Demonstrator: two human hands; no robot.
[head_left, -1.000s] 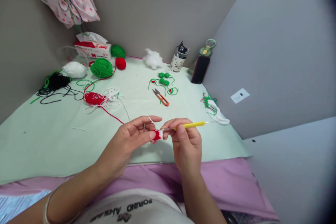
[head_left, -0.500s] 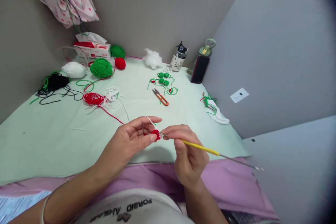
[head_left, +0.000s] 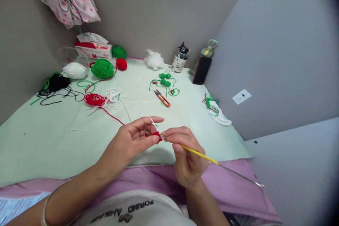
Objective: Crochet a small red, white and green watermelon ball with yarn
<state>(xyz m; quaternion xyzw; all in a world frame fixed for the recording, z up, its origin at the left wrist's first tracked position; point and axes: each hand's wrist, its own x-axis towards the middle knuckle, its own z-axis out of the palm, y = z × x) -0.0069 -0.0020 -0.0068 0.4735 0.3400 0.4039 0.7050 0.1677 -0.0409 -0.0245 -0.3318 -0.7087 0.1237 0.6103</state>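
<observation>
Between its thumb and fingers my left hand point(head_left: 132, 137) pinches a small red and white crochet piece point(head_left: 158, 136). White yarn point(head_left: 152, 121) runs over its raised index finger. My right hand point(head_left: 189, 155) grips a crochet hook point(head_left: 200, 154) with a yellow handle, whose metal tip meets the piece; the far end points down to the right. Red yarn point(head_left: 113, 117) leads from the left hand back to a loose red bundle point(head_left: 94, 100), beside a white yarn bundle point(head_left: 113, 94).
Orange thread snips point(head_left: 165, 102) lie mid-table near several small green crocheted balls point(head_left: 164, 79). Yarn balls, such as a green one point(head_left: 102, 68), sit at the back left by a tissue box point(head_left: 95, 50). A phone point(head_left: 202, 70) leans on a bottle point(head_left: 208, 51) at the back right.
My right hand has shifted slightly left, and the hook's far end has swung downward. My left hand keeps hold of the crochet piece almost in place.
</observation>
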